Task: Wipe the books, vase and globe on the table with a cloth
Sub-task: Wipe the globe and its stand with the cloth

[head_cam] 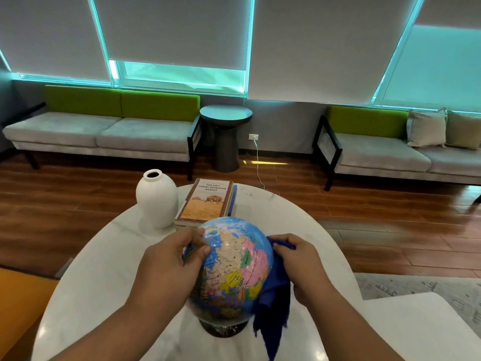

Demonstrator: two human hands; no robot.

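Observation:
A colourful globe (234,267) on a dark round base stands near the front of the white marble table (104,269). My left hand (171,259) grips the globe's left side, fingers curled onto it. My right hand (299,261) holds a dark blue cloth (273,303) against the globe's right side; the cloth hangs down to the table. Behind the globe lies a stack of books (208,201), the top one with a tan cover. A white vase (157,199) stands upright just left of the books.
Grey sofas with green backs (104,131) (390,152) line the far wall, with a dark round side table (226,136) between them. A white cable runs from a wall socket (253,137) toward the table. Wooden floor surrounds the table; a rug lies at right.

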